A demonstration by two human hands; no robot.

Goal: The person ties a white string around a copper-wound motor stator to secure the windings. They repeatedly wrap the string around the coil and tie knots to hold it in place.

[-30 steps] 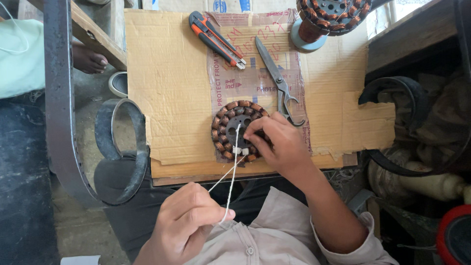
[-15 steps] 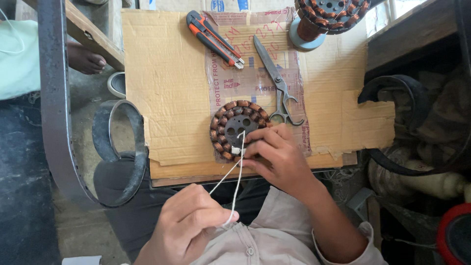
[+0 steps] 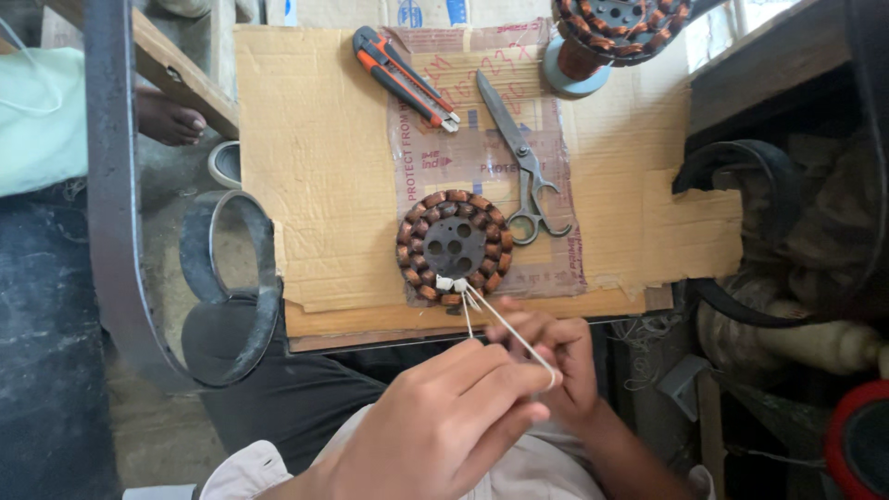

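1. The wound stator (image 3: 455,247) lies flat on the cardboard sheet (image 3: 315,167) near the front edge of the table (image 3: 370,326), within short reach of both hands. It is a ring of copper-brown coils around a dark hub pierced with round holes.

2. Two thin white cords (image 3: 505,326) run from a white tie at the near rim of the stator back toward the person. They look taut and straight, which suggests they are under pull.

3. The left hand (image 3: 444,426) is closed, fingers (image 3: 505,384) pinched onto the cords, one strand looped at a fingertip.

4. The right hand (image 3: 565,366) sits just behind the left, fingers curled. It is partly hidden, so its hold on the cords cannot be told for certain.

5. The scissors (image 3: 520,167) rest shut beside the stator, bare grey metal, loops toward the person for quick pick-up.

6. The utility knife (image 3: 403,76), orange and black, lies diagonally farther back.

7. A second wound stator (image 3: 622,23) stands on a pale blue spool at the far edge.

8. The cardboard is matte and creased, with a taped printed panel under the work.
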